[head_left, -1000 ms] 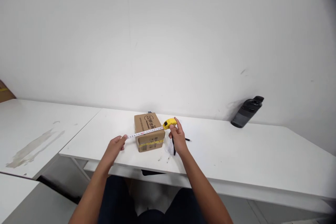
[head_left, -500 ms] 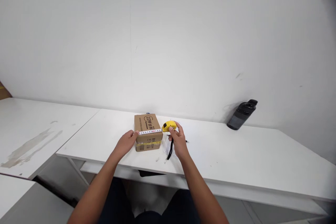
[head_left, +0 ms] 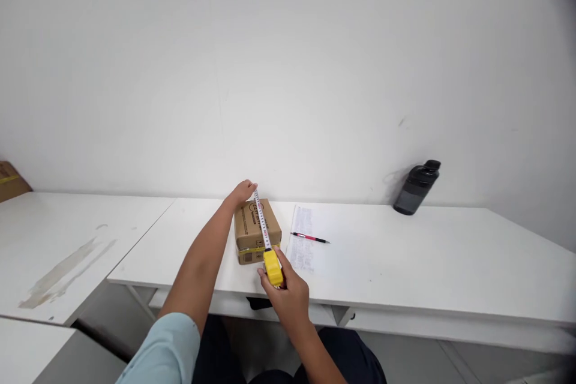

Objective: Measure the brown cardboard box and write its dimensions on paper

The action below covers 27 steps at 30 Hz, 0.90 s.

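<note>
The right hand [head_left: 290, 295] holds the yellow tape measure [head_left: 272, 267] near the front edge of the desk [head_left: 405, 276]; its grip is closed around the case, with the thumb on one side and the fingers on the other. The left hand [head_left: 243, 192] is stretched forward to the back of the cardboard box [head_left: 247, 225], and its grip is pinched together on the far end of the white blade [head_left: 261, 213]. This blade runs straight over the top of the box, from the back to the front; I cannot tell whether it touches the cardboard all along. The box stands on the desk, with dark print on its top and a yellow strip across its front. Just to the right of the box lies a written paper [head_left: 302, 258], and a red and black pen [head_left: 310, 237] rests across it. Farther right, near the wall [head_left: 288, 72], there is a dark bottle [head_left: 416, 189].
</note>
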Motion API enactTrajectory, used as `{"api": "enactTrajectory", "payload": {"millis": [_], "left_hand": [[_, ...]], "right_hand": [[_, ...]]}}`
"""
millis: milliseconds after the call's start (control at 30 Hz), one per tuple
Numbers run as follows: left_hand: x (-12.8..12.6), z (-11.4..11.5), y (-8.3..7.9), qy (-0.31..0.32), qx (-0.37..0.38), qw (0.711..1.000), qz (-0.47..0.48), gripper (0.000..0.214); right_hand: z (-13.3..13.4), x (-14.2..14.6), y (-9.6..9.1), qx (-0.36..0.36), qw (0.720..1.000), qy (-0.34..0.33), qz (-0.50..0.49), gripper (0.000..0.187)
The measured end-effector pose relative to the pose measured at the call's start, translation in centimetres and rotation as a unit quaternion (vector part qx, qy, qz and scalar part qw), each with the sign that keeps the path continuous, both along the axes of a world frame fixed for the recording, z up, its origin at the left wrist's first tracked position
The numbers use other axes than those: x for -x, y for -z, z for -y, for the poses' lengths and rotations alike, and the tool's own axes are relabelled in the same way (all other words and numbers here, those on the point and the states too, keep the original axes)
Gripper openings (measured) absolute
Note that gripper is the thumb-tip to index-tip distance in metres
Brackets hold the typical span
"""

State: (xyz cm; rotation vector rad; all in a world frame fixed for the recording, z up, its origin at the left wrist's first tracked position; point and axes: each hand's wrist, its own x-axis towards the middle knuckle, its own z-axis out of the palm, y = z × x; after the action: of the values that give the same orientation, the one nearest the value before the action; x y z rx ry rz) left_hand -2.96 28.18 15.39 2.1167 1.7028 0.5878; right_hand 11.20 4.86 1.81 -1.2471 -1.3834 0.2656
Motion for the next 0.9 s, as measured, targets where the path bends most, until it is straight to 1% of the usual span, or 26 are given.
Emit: {"api": "enactTrajectory", "payload": {"millis": [67, 133, 233, 333, 400, 533, 633, 700, 767, 833, 900], "left_hand": [[-0.2, -0.6, 1.7, -0.006, 0.006, 1.0, -0.021, 0.036], [-0.4, -0.6, 3.0, 0.001, 0.011, 0.999, -0.033, 0.037], [-0.5, -0.4, 4.0, 0.014, 0.006, 0.999, -0.035, 0.038], [-0.4, 0.0, 4.1, 0.019, 0.0, 0.999, -0.032, 0.04], [-0.3, 0.2, 4.1, 0.02, -0.004, 0.999, -0.027, 0.041], [-0.2, 0.4, 3.8, 0.018, -0.01, 1.0, 0.004, 0.038], [-0.6, 1.0, 3.1, 0.01, -0.03, 0.998, 0.058, 0.037], [-1.1, 2.3, 2.5, 0.002, -0.054, 0.994, 0.1, 0.04], [-2.0, 4.7, 2.1, 0.008, -0.069, 0.986, 0.149, 0.042], [-2.9, 8.2, 1.9, 0.046, -0.051, 0.977, 0.2, 0.037], [-3.9, 12.3, 1.9, 0.106, 0.001, 0.968, 0.227, 0.035]], "right_hand": [[-0.8, -0.6, -1.2, 0.019, 1.0, -0.002, 0.01, 0.051], [-1.7, -1.2, -2.2, 0.058, 0.998, 0.003, 0.023, 0.054], [-3.1, -1.3, -3.4, 0.125, 0.99, 0.023, 0.056, 0.054], [-4.2, -0.9, -4.1, 0.17, 0.982, 0.029, 0.072, 0.054], [-4.5, -0.7, -4.2, 0.185, 0.98, 0.024, 0.064, 0.054], [-4.5, -0.7, -4.0, 0.177, 0.984, 0.015, 0.028, 0.054], [-4.4, -1.0, -3.6, 0.171, 0.985, -0.005, 0.009, 0.056], [-4.2, -1.5, -3.0, 0.16, 0.987, -0.027, -0.012, 0.058], [-3.7, -2.0, -2.2, 0.117, 0.991, -0.05, -0.051, 0.059], [-2.9, -2.7, -1.3, 0.049, 0.993, -0.06, -0.089, 0.059], [-2.0, -3.4, -0.7, -0.012, 0.994, -0.051, -0.1, 0.057]]}}
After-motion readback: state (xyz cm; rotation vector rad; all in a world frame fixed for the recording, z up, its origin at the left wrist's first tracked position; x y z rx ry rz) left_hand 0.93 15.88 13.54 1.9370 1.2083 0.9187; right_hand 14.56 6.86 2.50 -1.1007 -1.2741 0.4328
